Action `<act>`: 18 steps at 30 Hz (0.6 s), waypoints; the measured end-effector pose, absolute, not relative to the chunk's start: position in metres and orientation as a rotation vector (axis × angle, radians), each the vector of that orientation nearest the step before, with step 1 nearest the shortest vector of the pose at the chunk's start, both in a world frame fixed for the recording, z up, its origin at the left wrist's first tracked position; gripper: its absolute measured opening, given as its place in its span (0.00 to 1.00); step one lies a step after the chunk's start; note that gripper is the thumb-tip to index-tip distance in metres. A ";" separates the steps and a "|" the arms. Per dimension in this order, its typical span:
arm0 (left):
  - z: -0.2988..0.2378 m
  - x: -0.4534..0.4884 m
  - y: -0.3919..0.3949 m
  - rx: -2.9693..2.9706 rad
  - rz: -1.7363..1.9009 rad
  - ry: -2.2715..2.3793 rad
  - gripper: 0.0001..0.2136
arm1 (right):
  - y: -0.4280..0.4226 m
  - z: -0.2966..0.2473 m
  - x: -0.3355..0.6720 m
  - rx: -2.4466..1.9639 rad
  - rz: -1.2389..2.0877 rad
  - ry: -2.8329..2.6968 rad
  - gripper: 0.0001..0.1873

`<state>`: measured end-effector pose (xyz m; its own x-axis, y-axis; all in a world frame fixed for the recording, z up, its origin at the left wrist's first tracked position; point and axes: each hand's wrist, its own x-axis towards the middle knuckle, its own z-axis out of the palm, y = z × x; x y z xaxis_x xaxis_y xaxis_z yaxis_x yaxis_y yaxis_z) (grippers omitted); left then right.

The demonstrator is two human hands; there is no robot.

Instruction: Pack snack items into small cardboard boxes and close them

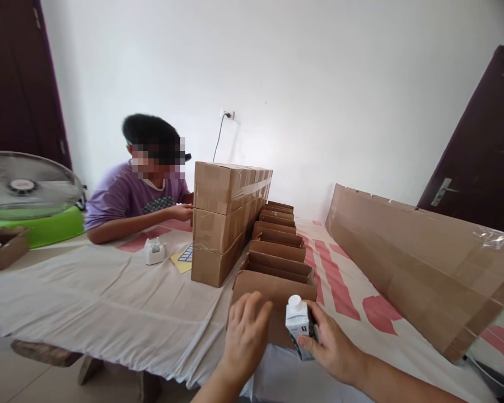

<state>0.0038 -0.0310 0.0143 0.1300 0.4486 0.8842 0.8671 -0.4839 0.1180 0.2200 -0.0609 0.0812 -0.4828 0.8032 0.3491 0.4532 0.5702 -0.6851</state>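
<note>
My right hand (331,344) is wrapped round a small drink carton (297,320) with a white screw cap, its top facing up. The carton is just in front of the nearest open cardboard box (277,282). My left hand (247,330) is at the front of that same box, with fingers slightly bent, thumb apart and nothing visible in it. Whether its fingertips touch the cardboard I cannot tell. Behind the nearest box, a row of open cardboard boxes (276,230) runs away from me.
Left of the row stand stacked, taped cardboard boxes (210,229). A long cardboard panel (407,252) lines the right side. A person (130,193) sits across the table (109,302), near a white tape dispenser (154,252) and a yellow sheet (182,262). A fan (23,187) stands far left.
</note>
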 end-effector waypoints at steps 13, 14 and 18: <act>0.021 0.011 -0.045 -2.998 -2.199 -1.243 0.36 | -0.052 0.058 0.198 -1.005 0.400 -2.246 0.37; 0.021 0.012 -0.047 -2.968 -2.211 -1.273 0.38 | -0.053 0.059 0.196 -1.003 0.381 -2.269 0.38; 0.024 0.008 -0.050 -2.752 -2.489 -1.340 0.34 | -0.062 0.072 0.192 -1.024 0.341 -2.273 0.38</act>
<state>0.0079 -0.0502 0.0240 0.1303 0.8554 0.5014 -0.0525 -0.4991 0.8650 0.1918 -0.0618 0.0718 -0.5112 0.7447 0.4291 0.5862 0.6672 -0.4596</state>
